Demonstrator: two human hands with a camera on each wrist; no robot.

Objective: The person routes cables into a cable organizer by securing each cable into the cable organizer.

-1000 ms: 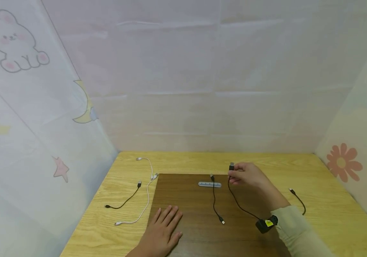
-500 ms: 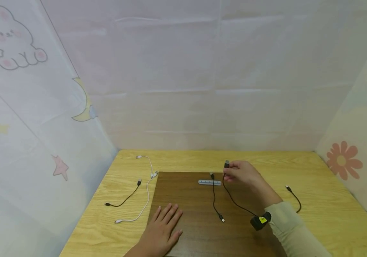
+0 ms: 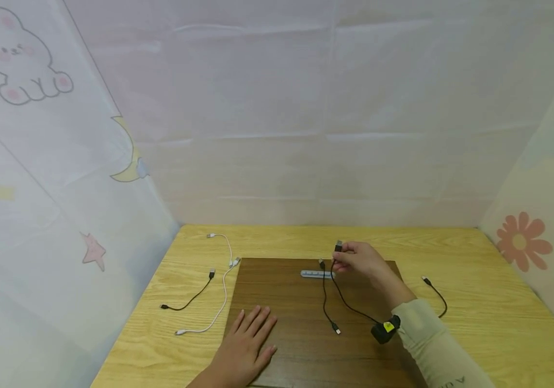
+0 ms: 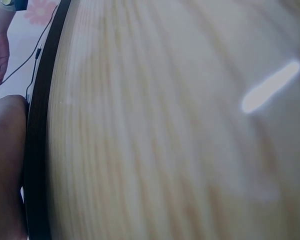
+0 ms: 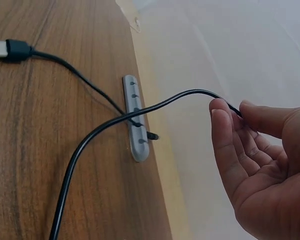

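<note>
My right hand [image 3: 360, 260] pinches a black cable [image 3: 344, 295] just below its USB plug [image 3: 338, 246], held up over the brown board's far edge. In the right wrist view, thumb and forefinger of the hand [image 5: 270, 150] close on that cable [image 5: 90, 135], which arcs across a grey slotted clip strip [image 5: 136, 120]. Another black cable [image 3: 325, 302] runs through one slot of the strip [image 3: 312, 274] near its right end, and lies on the board. My left hand [image 3: 245, 347] rests flat, fingers spread, on the board's [image 3: 291, 312] near left part.
Left of the board lie a black cable [image 3: 192, 299] and two white cables, one long [image 3: 224, 302] and one short [image 3: 229, 245]. On the right, another black cable [image 3: 439, 292] lies partly behind the right sleeve [image 3: 427, 334]. A patterned curtain [image 3: 277, 161] stands behind the table.
My right hand has moved left with the pinched cable, bringing its plug closer to the grey strip. The black cable at the right has shifted left. My left hand stays in place.
</note>
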